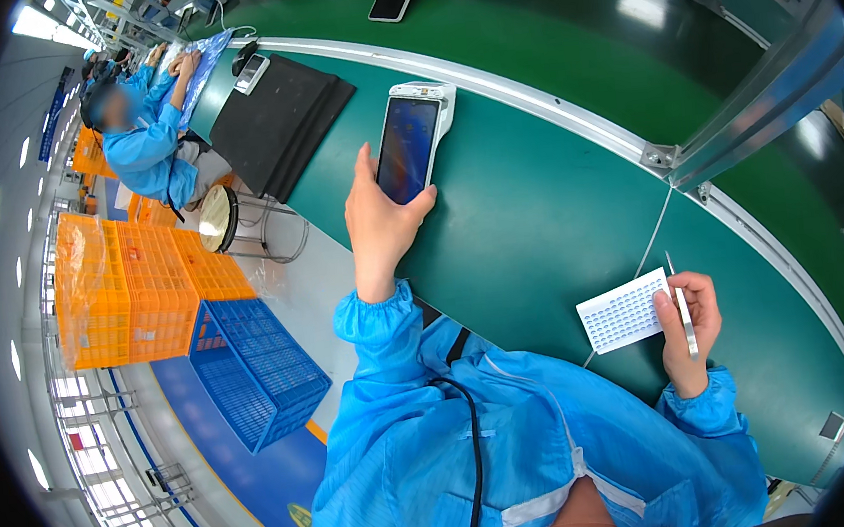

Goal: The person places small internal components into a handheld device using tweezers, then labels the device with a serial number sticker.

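Your left hand (384, 229) points up just left of centre, thumb (423, 204) spread from fingers (364, 164); your right hand (688, 325), lower right, curls inward.

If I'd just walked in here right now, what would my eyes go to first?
Probably the white handheld device with its dark screen, near the middle of the green table, its lower end in the left hand. Next, the right hand holds a white sheet with rows of blue marks. Bright orange crates and a blue crate stand out on the left.
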{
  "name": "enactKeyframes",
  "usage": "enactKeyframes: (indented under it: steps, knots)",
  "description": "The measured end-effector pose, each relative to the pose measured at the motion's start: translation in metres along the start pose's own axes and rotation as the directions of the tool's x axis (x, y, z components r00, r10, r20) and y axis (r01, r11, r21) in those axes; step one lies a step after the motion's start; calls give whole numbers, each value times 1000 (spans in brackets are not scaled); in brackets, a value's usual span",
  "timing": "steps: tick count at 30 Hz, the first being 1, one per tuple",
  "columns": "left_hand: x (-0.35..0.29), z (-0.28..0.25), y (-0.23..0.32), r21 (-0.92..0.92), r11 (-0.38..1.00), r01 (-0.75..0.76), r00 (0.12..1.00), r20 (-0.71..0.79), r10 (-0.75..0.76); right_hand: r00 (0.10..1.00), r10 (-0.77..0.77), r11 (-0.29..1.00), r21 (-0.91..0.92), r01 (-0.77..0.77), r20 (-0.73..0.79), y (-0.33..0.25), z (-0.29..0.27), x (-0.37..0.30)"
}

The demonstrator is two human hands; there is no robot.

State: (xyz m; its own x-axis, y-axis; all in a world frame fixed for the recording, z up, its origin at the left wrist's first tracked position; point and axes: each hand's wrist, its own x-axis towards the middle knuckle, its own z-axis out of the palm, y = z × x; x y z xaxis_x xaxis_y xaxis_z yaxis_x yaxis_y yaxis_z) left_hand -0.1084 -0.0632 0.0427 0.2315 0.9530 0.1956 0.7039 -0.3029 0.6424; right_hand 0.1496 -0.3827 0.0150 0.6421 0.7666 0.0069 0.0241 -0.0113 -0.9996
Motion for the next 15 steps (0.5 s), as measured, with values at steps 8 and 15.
enactKeyframes:
  steps: [8,15]
  knots:
    - [174,87,44,18,965,-261,962,-76,261,999,-47,999,20,47,2,1,-3,-1]
    - [290,148,63,135,951,-278,959,85,269,999,-42,991,127,39,22,4,-3,-3]
